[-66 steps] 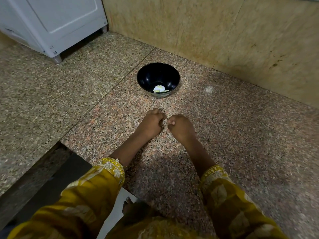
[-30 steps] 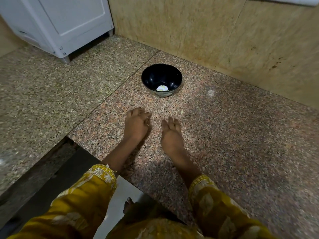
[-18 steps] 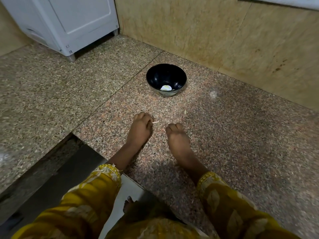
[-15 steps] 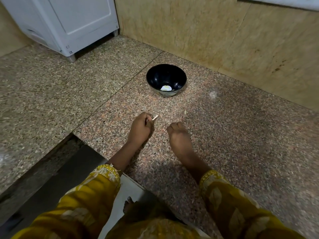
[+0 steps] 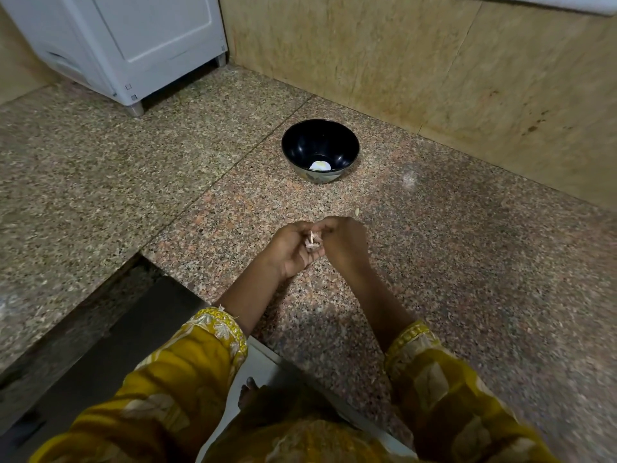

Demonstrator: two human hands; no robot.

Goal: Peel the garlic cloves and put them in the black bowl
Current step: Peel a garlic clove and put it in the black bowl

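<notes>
I get a dim, warm, even light here. A pale glare patch point(image 5: 409, 178) sits on the granite surface point(image 5: 467, 262) right of the black bowl point(image 5: 302, 145), whose inner wall shows small highlights. Soft shadow pools under the forearms point(image 5: 248, 295). The edges bow with wide-angle distortion, and the yellow sleeves point(image 5: 447, 392) at the bottom blur.

1 blk bowl point(image 5: 305, 145); 2 hands point(image 5: 289, 249) point(image 5: 344, 242)

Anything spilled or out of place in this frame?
Minor: a small pale scrap lies loose on the granite surface just beyond the right hand, outside the black bowl; possibly peel, too small to tell. Bowl upright; left hand cradles the garlic clove.
</notes>
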